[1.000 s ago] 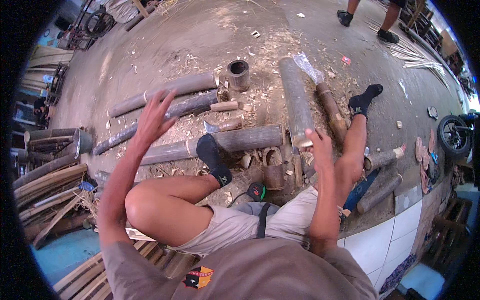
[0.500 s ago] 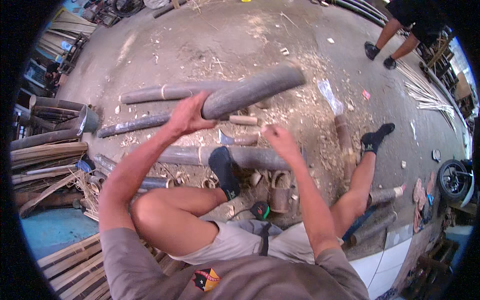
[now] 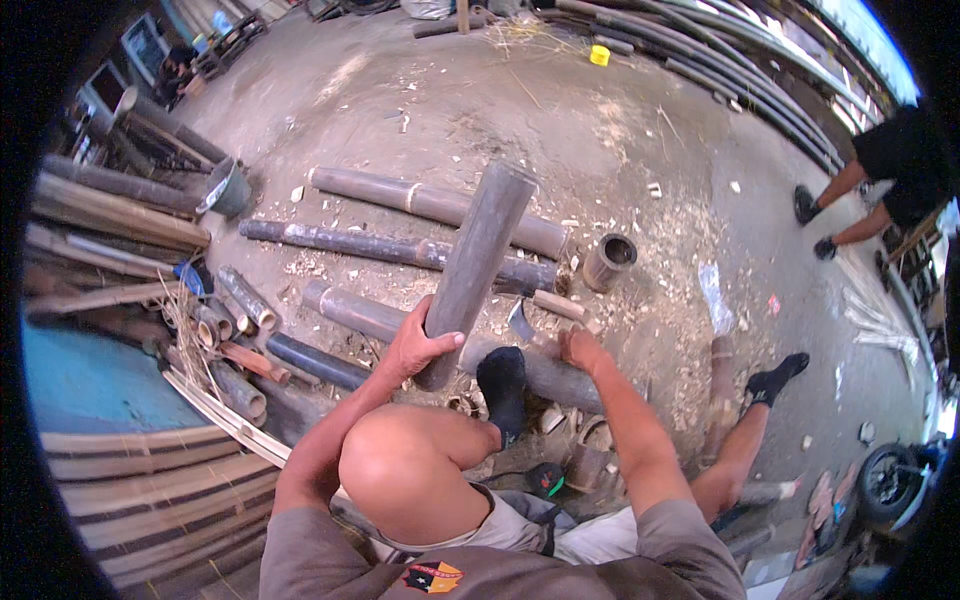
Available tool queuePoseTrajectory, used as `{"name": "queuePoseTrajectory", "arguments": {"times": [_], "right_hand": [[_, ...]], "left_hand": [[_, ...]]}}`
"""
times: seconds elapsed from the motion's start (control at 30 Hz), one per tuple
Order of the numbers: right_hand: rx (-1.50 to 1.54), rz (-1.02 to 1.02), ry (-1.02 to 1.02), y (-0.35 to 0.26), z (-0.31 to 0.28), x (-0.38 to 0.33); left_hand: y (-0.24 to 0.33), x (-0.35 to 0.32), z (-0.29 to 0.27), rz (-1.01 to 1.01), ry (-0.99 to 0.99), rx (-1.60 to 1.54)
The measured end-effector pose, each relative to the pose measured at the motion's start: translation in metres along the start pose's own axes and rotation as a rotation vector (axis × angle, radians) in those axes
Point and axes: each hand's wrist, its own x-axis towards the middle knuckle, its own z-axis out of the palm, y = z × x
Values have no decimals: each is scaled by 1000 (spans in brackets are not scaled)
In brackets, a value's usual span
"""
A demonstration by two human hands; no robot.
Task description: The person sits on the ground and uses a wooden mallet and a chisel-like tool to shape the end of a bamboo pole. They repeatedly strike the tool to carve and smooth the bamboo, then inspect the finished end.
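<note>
My left hand point(image 3: 412, 345) is closed around the lower part of a thick grey-brown bamboo section point(image 3: 480, 260). The section stands tilted, its top leaning away and to the right, in front of a long bamboo pole lying on the floor. To the right, my right hand point(image 3: 584, 350) is closed at the handle end of a knife with a curved blade point(image 3: 519, 321). Its fingers are partly hidden. A short wooden stick point(image 3: 559, 305) lies just beyond the knife. Under both sits a bamboo log point(image 3: 550, 378), beside my sock-covered foot point(image 3: 502, 385).
Bamboo poles point(image 3: 430, 203) lie beyond my hands, with a short hollow bamboo piece point(image 3: 609, 264) upright at right. Shavings litter the floor. Cut bamboo and a grey bucket point(image 3: 226, 188) crowd the left. Another person's legs point(image 3: 850, 218) stand at far right. A wheel point(image 3: 890, 482) is at lower right.
The bamboo section in my left hand has swung from nearly level to steeply tilted, its lower end dropping nearer me. My right hand has come onto the knife handle. The whole view has shifted.
</note>
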Motion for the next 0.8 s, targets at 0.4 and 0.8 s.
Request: {"name": "queuePoseTrajectory", "arguments": {"times": [0.4,0.8], "right_hand": [[206,-149,-488,-76,-27,13],[-102,-127,-124,-123,-81,-27]], "left_hand": [[-44,-93,-47,377,749,762],[-59,-103,-95,161,813,537]]}}
